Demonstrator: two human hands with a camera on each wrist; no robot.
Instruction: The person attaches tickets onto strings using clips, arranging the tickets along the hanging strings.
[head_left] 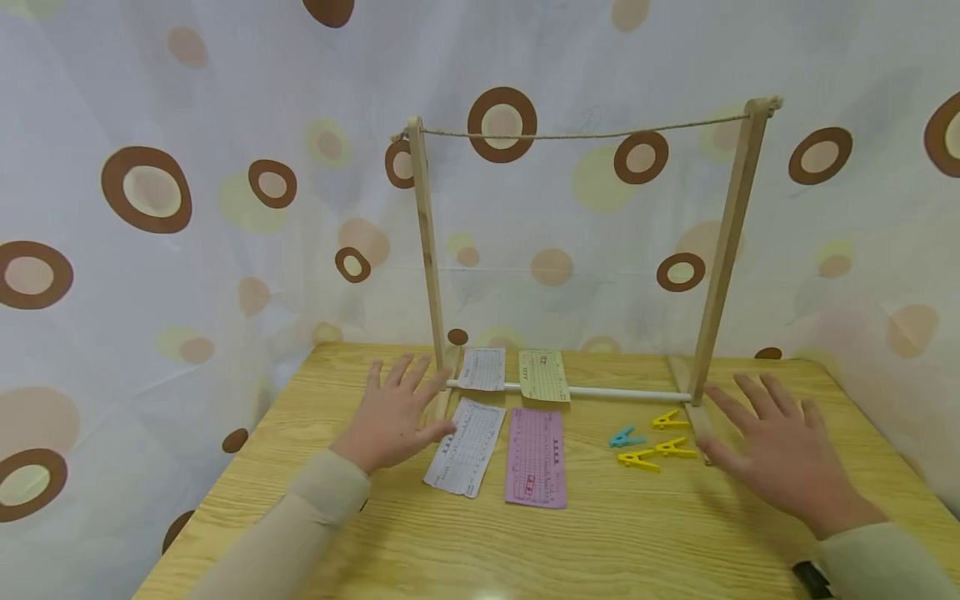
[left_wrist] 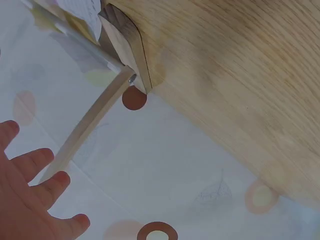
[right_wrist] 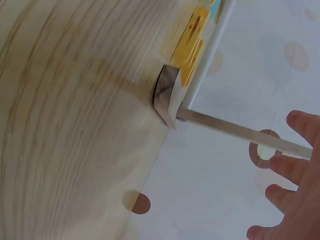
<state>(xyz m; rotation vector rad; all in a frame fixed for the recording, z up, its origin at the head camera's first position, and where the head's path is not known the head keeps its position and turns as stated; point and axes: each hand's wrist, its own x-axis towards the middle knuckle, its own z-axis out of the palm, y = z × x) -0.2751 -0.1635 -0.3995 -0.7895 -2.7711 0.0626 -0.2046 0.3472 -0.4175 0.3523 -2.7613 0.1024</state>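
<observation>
My left hand [head_left: 397,417] is spread with nothing in it, left of the wooden frame and partly over a white printed slip [head_left: 468,450]. My right hand [head_left: 783,446], also spread and holding nothing, hovers by the frame's right post [head_left: 731,250]. Beside the white slip lies a pink slip [head_left: 536,458]. Behind them, a smaller white slip [head_left: 482,369] and a yellow slip [head_left: 543,377] lie by the white rod [head_left: 630,393]. Left of the right hand are yellow clothespins [head_left: 639,459] and a blue clothespin [head_left: 626,437].
A thin rope [head_left: 585,136] runs between the tops of the right post and the left post [head_left: 427,242]. The frame stands on a wooden table [head_left: 450,550]. A curtain with circle patterns [head_left: 225,108] hangs behind it. Something black [head_left: 812,579] shows near the right sleeve.
</observation>
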